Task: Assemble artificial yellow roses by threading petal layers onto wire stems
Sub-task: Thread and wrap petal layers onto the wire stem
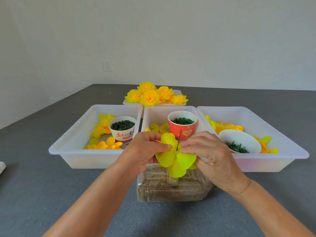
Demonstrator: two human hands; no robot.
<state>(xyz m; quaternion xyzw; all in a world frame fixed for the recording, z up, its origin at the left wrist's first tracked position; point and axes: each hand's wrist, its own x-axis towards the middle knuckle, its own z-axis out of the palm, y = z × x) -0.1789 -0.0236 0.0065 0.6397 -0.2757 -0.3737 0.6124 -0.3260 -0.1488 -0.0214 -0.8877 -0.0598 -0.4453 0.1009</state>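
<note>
Left hand (pixel 145 149) and right hand (pixel 206 151) at 6 o'clock, fingers pinching petal layer (pixel 174 158) on wire (pixel 179 140). Grey table (pixel 51 194) beneath; trays (pixel 71 147) at 12; white wall (pixel 171 40) behind.

Four white plastic trays (pixel 95 156) on the grey desk (pixel 34 194): three in a row, one at twelve o'clock carrying five finished yellow fabric roses (pixel 150 97). Three paper cups (pixel 122 129), one clear grain-filled container (pixel 171 189), two hands.
</note>
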